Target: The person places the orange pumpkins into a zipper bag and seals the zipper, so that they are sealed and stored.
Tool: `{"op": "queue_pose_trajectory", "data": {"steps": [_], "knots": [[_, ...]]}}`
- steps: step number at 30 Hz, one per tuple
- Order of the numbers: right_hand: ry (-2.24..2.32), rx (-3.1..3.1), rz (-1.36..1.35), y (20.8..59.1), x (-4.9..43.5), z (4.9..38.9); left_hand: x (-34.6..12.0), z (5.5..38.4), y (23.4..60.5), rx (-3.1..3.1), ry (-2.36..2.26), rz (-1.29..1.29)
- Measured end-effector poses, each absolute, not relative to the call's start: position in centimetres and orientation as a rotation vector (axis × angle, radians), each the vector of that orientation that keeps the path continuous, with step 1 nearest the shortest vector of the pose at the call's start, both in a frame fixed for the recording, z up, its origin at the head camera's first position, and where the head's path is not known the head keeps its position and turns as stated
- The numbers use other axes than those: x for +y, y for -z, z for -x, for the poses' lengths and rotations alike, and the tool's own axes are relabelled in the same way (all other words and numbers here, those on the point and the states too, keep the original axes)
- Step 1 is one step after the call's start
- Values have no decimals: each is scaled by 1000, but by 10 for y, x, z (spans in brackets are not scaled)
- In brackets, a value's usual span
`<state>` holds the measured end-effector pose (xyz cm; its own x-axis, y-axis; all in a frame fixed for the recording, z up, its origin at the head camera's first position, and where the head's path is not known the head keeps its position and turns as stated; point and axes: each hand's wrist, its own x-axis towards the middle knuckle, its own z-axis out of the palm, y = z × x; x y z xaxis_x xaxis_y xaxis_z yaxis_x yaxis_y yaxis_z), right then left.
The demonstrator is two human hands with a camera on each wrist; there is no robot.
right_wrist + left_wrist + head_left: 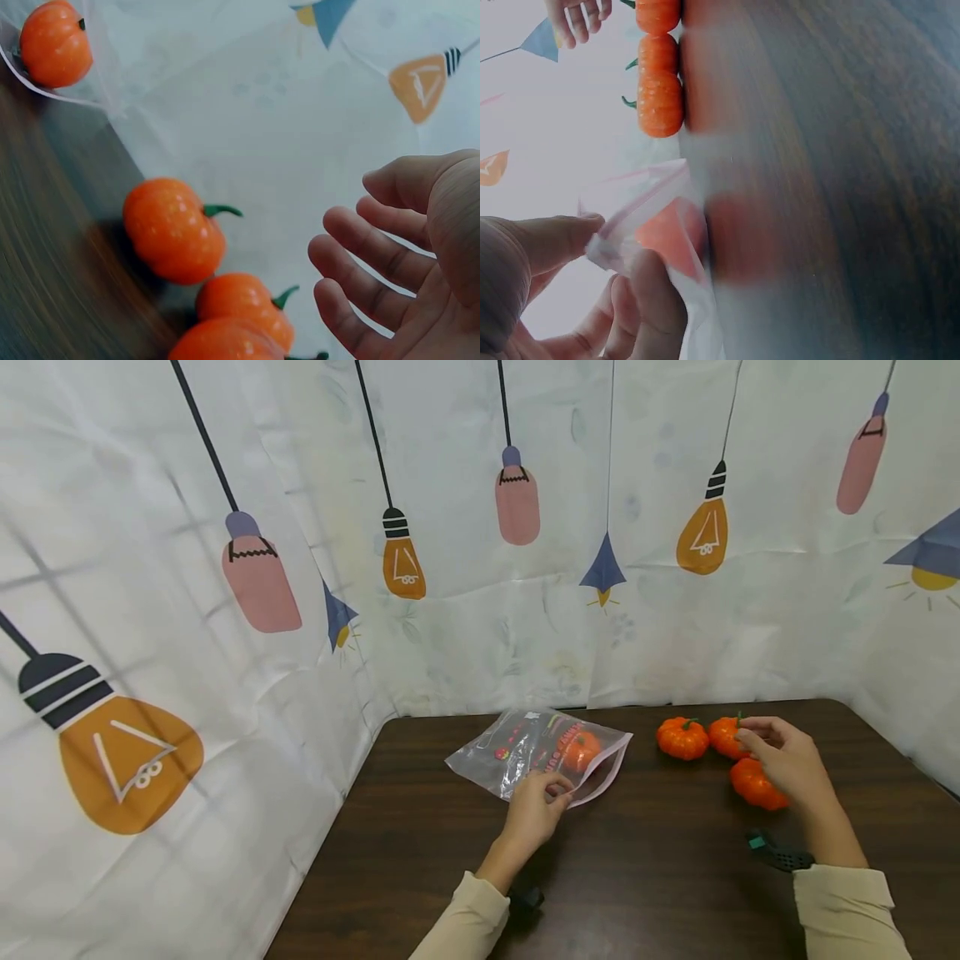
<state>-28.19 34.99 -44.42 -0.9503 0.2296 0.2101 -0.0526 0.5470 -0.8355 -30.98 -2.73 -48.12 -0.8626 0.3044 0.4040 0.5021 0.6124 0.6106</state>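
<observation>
A clear zip bag (480, 755) with a pink edge lies on the table with one small orange pumpkin (582, 750) inside it. My left hand (534, 810) pinches the bag near its mouth between thumb and fingers, and the mouth gapes a little. To the right, three more small pumpkins with green stems sit close together: a left one (682, 739), a back one (724, 737) and a front one (757, 783). Above these hovers my right hand (783, 760), its fingers loosely bent and holding nothing in the right wrist view.
The dark wooden table (645, 877) runs back to a white curtain (480, 643) printed with hanging lamps. The same cloth hangs along the left and right sides. Dark straps sit at both wrists, below the beige sleeves.
</observation>
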Motion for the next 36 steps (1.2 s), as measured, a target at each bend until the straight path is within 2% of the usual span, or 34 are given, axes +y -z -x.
{"op": "queue_pose_trajectory", "data": {"steps": [12, 22, 36], "knots": [[-1589, -2323, 180, 451, 375, 275, -26, 313, 485, -2563, 1218, 625], [-1354, -2488, 271, 465, 402, 266, -22, 314, 490, -2495, 1247, 612], [-1347, -2747, 50, 496, 424, 265, -19, 315, 493, -2428, 1245, 676]]}}
